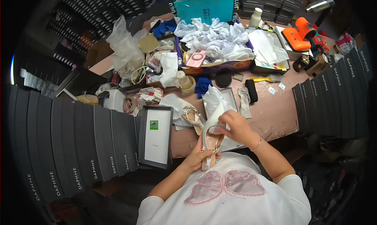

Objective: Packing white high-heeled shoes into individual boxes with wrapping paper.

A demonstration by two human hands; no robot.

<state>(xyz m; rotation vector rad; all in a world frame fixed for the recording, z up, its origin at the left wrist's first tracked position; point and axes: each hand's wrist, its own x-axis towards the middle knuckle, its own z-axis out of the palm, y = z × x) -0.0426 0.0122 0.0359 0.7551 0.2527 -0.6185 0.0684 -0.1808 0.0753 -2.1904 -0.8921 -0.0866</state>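
Head view: white shoe (214, 118) over near edge of tabletop (275, 113), toe toward far edge, long axis near-to-far, toe leaning slightly right. Left hand (195, 157) wrapped round rear half; right hand (237, 126) fingers bent at toe opening, can't tell if pinching. Tabletop pink, scuffed near edge; grey boxes (82, 142) both sides.

The widest open lane crosses the bare pink table (275, 111) beyond the right hand (236, 126), bounded on the right by standing dark boxes (333, 95). A black case (251, 90) and yellow-handled brush (259, 79) limit its far side; leftward, an open shallow box (161, 134) and a second box row (80, 140) obstruct passage.
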